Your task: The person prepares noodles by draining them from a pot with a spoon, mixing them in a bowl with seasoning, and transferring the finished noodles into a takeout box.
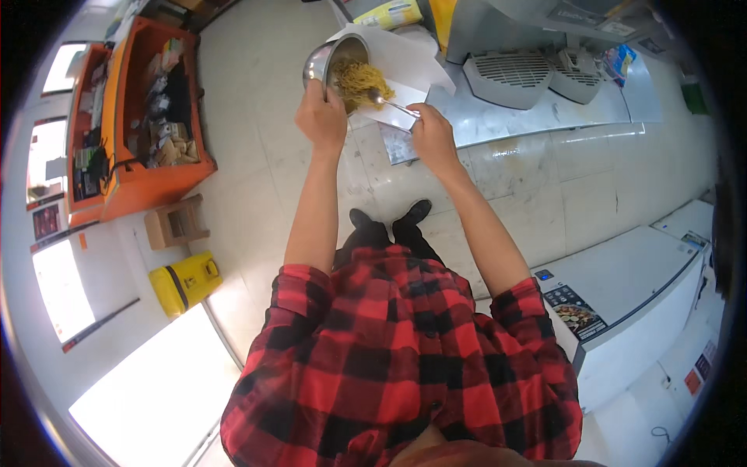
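My left hand [322,117] grips the rim of a metal mixing bowl [315,64], which is tipped on its side with its mouth towards the right. Yellow noodles [359,82] lie in the bowl's mouth and spill over its lower right edge, above white paper [402,58] on the metal counter. In my right hand [433,137] is the handle of a metal spoon [397,107]; its head touches the noodles. Whether the noodles rest on the paper cannot be told.
Grey vented appliances [510,79] stand on the metal counter [484,117], with a yellow package [388,14] behind the paper. An orange shelf unit [157,187], a wooden stool [166,225] and a yellow case [187,283] are at the left. A white chest freezer [630,262] is at the right.
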Tool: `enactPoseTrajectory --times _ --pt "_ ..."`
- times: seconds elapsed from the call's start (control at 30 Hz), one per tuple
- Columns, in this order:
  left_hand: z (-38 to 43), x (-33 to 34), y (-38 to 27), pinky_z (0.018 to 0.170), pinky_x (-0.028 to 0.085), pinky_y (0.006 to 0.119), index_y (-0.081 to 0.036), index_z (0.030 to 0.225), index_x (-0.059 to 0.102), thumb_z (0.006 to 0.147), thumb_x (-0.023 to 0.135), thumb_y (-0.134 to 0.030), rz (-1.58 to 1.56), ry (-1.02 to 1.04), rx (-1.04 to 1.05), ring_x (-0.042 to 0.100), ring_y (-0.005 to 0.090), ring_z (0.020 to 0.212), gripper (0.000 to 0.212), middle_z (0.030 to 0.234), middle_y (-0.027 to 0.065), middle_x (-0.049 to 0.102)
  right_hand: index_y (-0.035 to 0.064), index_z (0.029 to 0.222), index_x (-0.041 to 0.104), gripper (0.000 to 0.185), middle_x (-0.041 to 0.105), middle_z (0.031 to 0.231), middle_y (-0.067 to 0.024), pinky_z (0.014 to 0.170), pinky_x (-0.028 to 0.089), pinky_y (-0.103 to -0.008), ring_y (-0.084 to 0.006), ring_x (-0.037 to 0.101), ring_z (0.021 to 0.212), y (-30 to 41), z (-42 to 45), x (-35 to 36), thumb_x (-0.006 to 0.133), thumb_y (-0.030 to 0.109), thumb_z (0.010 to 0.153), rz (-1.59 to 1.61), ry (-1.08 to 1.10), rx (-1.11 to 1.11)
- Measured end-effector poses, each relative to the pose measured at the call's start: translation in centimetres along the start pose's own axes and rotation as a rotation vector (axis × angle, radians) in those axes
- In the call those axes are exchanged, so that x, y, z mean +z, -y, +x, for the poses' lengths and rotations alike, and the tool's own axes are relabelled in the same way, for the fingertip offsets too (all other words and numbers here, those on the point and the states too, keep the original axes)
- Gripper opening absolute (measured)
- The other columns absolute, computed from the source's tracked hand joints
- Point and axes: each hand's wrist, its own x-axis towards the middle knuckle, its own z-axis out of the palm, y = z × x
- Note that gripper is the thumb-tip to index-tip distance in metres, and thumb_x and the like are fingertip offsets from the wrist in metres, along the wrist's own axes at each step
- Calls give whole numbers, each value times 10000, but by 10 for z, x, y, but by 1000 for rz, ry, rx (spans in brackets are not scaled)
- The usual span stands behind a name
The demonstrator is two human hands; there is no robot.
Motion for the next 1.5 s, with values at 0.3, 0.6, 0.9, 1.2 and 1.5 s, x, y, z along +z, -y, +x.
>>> enactPoseTrajectory --times 0.3,0.6,0.9,1.2,1.5 --pt "18 -6 12 513 414 405 -54 735 505 792 630 -11 -16 -74 -45 544 347 569 144 641 147 536 4 1074 616 270 656 1058 -218 866 502 -486 -406 638 962 -40 4 -6 480 -18 842 -181 32 -23" --pt "21 -16 5 492 404 389 -46 689 494 777 636 4 -102 -61 -23 522 320 528 175 625 137 522 1 1083 624 269 675 1051 -208 843 510 -470 -403 646 973 -44 28 -54 493 4 848 -410 39 131" --pt "8 -19 -5 474 411 373 -50 695 509 749 652 14 -206 1 105 528 297 513 166 627 116 529 14 1091 633 283 664 1059 -227 852 497 -459 -402 641 971 -7 13 -62 492 -11 847 -263 8 82" --pt "1 -1 -14 474 399 366 -38 678 461 748 677 41 -310 70 213 489 317 501 240 613 144 496 25 1100 655 229 626 823 -71 698 459 -295 -157 581 757 4 28 -37 494 20 936 182 -220 24" --pt "23 3 -16 479 429 383 -56 694 487 746 665 16 -298 135 432 538 292 524 198 637 108 529 82 1004 694 125 460 636 0 561 371 -272 -95 433 600 -62 41 -28 644 176 938 283 106 213"
